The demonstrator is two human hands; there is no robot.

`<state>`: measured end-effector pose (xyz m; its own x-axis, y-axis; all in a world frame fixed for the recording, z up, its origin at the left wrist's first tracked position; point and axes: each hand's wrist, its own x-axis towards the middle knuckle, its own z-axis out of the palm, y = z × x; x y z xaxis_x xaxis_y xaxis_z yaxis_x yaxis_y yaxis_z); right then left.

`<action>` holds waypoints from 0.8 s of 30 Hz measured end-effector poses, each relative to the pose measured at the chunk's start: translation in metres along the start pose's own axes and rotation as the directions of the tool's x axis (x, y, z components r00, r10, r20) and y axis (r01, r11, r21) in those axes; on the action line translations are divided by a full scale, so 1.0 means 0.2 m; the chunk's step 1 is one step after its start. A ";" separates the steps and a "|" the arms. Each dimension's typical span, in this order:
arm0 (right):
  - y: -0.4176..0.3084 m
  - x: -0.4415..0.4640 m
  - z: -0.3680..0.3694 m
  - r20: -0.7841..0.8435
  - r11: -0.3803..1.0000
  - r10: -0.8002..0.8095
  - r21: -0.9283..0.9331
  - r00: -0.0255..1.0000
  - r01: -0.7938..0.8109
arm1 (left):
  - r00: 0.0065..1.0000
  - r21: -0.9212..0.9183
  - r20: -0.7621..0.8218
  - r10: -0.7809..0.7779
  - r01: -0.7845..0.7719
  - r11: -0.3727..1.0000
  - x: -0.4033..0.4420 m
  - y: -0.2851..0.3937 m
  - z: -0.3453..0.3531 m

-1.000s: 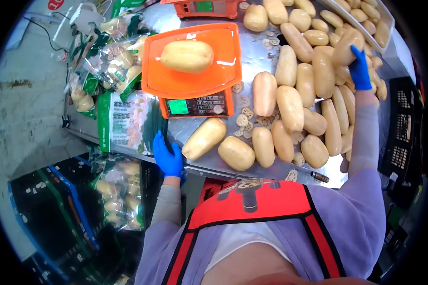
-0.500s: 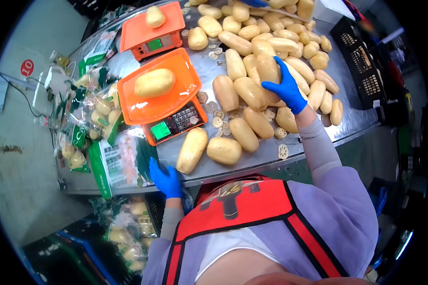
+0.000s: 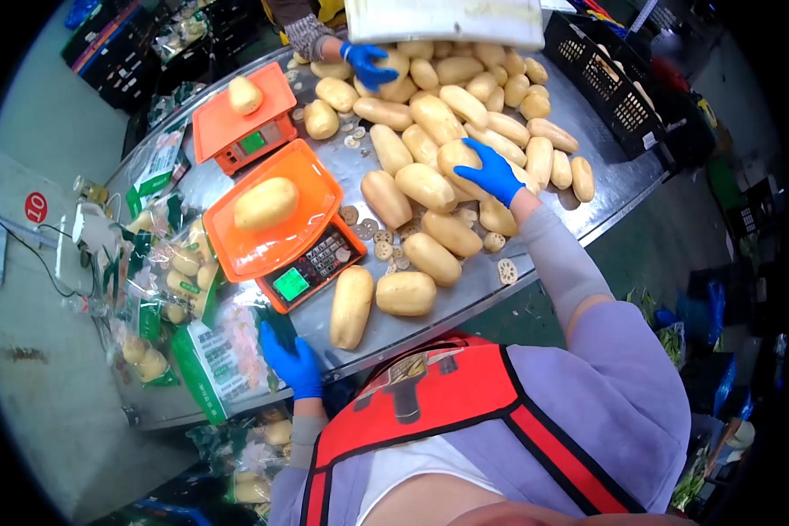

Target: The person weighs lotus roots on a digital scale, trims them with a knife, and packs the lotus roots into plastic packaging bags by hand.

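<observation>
My right hand (image 3: pixel 493 170), in a blue glove, is wrapped over a pale lotus root piece (image 3: pixel 458 163) in the pile. Its thumb and fingers lie on the piece's right side. My left hand (image 3: pixel 291 360), also gloved in blue, has its fingers apart and holds nothing, at the table's front edge beside a printed packing bag (image 3: pixel 223 355). An orange scale (image 3: pixel 280 250) behind it bears one lotus root piece (image 3: pixel 266 203). Two more pieces (image 3: pixel 351 307) (image 3: pixel 405 294) lie near the front edge, with several cut slices (image 3: pixel 383 245) behind them.
Another person's gloved hand (image 3: pixel 370 67) is at the back of the pile, by a tilted white tub (image 3: pixel 447 22). A second orange scale (image 3: pixel 245 118) stands at the back left. Filled bags (image 3: pixel 175 280) lie on the left; a black crate (image 3: pixel 600 83) is at the back right.
The view has shifted. My right hand has moved from the pile's far right to its middle. The co-worker's hand has come onto the pile, and the white tub is now tipped over it.
</observation>
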<state>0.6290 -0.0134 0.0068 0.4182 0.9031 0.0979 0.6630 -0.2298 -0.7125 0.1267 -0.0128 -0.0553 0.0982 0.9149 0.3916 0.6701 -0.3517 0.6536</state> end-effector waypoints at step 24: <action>0.68 0.61 -0.21 -0.183 0.548 0.475 0.827 0.861 -0.126 | 0.960 0.141 -0.148 -0.237 0.258 0.956 0.03 0.08 0.03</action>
<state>0.7951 0.0497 -0.0485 0.7887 0.6016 -0.1268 -0.2029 0.0599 -0.9774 0.1424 -0.0126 -0.0468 -0.1733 0.9326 0.3166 0.7698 -0.0722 0.6341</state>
